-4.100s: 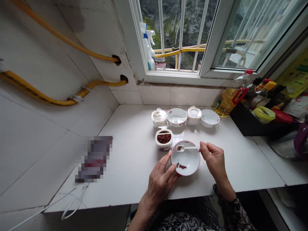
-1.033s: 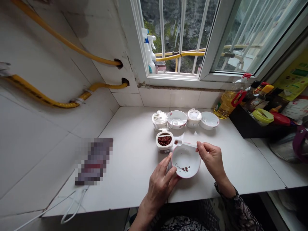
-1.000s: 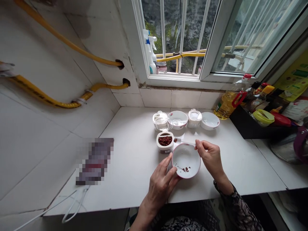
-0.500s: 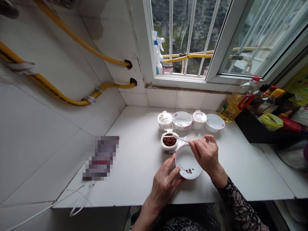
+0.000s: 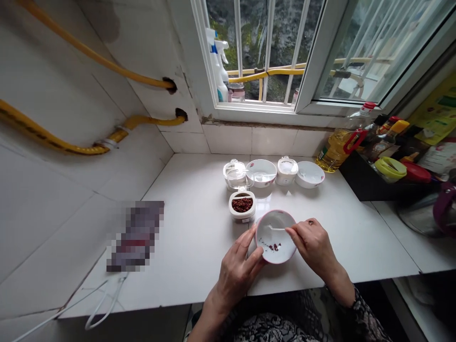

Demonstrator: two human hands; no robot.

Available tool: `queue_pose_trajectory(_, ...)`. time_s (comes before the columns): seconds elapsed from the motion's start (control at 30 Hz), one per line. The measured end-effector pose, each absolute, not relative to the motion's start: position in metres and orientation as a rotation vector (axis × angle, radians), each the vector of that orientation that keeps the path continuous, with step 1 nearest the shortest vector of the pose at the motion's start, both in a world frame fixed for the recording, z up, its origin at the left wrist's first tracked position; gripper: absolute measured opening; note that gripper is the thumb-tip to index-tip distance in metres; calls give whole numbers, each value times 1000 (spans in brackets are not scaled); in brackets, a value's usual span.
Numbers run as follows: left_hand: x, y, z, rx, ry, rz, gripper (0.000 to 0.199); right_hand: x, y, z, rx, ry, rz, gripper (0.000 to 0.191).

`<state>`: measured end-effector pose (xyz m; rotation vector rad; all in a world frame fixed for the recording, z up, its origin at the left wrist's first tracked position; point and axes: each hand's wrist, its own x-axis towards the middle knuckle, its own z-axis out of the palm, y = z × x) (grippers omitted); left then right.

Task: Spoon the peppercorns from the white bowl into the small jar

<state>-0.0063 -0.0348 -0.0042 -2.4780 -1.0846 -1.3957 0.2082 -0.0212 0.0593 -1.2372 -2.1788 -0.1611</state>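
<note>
My left hand (image 5: pixel 238 266) grips the near left side of a white bowl (image 5: pixel 281 254) with a pink rim. A few dark red peppercorns (image 5: pixel 275 247) and small dark bits lie on the bowl's inside. In my right hand (image 5: pixel 312 244) is the handle of a small white spoon (image 5: pixel 278 229), its head low inside the far part of the bowl. Just beyond the bowl stands an uncovered seasoning jar (image 5: pixel 242 214) full of red peppercorns, its clear lid tipped back.
Behind stand two white-lidded jars (image 5: pixel 287 172) and two white bowls (image 5: pixel 310 175). An oil bottle (image 5: pixel 335 152) and a black rack (image 5: pixel 359 183) of condiments are at the right. A blurred-out object (image 5: pixel 137 237) with a white cable (image 5: pixel 103 304) lies left.
My right hand has brought the spoon from over the peppercorn jar down into the bowl. My left hand still holds the bowl. The whole view has shifted a little.
</note>
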Motion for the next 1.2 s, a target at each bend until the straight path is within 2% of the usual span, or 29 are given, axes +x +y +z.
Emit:
queue_pose_trajectory(0.27,-6,-37,-2,-2481,-1008,-1366,12,219,-30,67,-1342,-2191,-39,44)
queue_pose_trajectory(0.53,-6,-39,-4,-2491,-970,-1362,16,239,-38,72,-1564,-2147,-211,49)
queue_pose_trajectory(0.87,-7,-42,-6,-2514,-910,-1322,20,227,-50,37,-1796,-1806,456,62)
queue_pose_trajectory(1.2,-7,-44,-7,-2534,-883,-1283,22,212,-67,28,-1763,-1558,511,58)
